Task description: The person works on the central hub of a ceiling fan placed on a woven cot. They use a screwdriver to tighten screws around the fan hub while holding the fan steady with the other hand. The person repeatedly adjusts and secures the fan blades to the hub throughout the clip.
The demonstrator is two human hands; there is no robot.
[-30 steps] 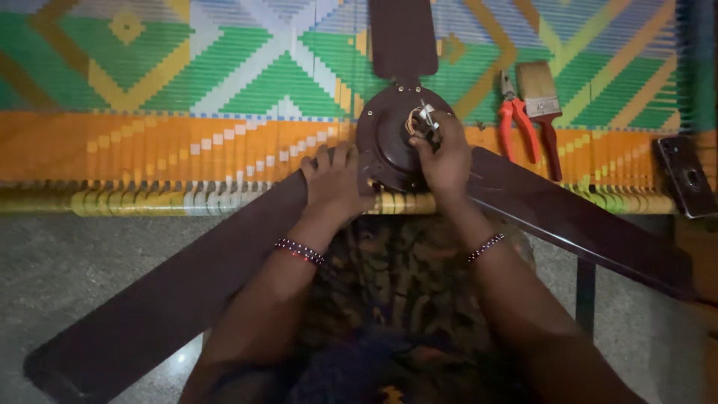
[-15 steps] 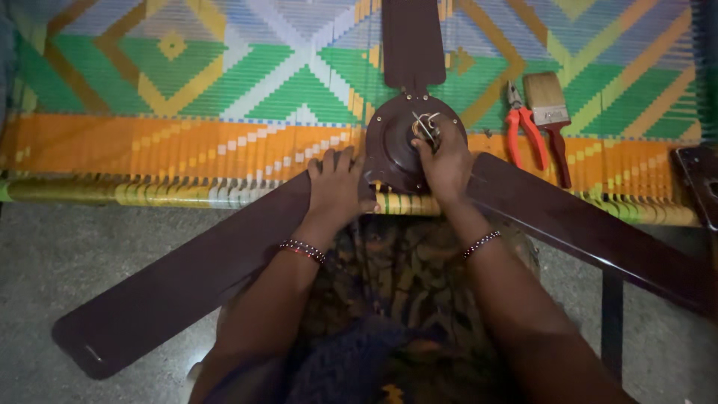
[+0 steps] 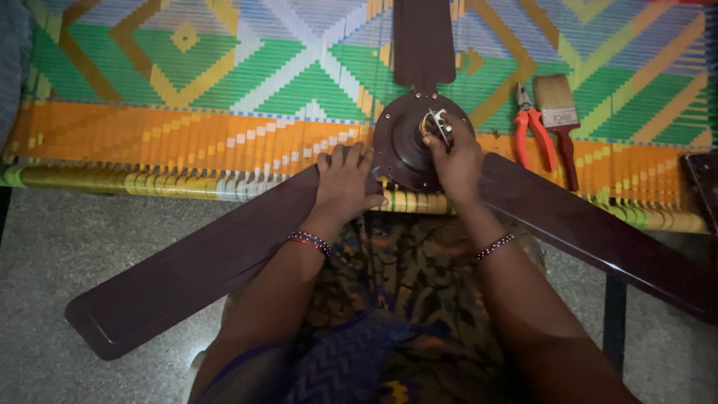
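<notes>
A dark brown ceiling fan lies on a colourful woven cot, its round motor hub (image 3: 400, 142) near the cot's front edge. Three blades spread out: one to the lower left (image 3: 187, 265), one to the lower right (image 3: 598, 232), one pointing away (image 3: 423, 37). My left hand (image 3: 345, 179) presses flat on the root of the left blade beside the hub. My right hand (image 3: 456, 153) sits on the hub's centre, fingers pinched around the small metal shaft and wires (image 3: 436, 121).
Red-handled pliers (image 3: 532, 133) and a paintbrush (image 3: 561, 120) lie on the woven cot (image 3: 187, 97) right of the hub. A dark object (image 3: 703, 179) sits at the cot's right edge. Grey speckled floor (image 3: 67, 239) lies below, and my patterned lap is under the fan.
The view has shifted, so the fan sits further right and lower in frame. My left hand slid slightly along the left blade's root; my right hand stays on the hub's centre.
</notes>
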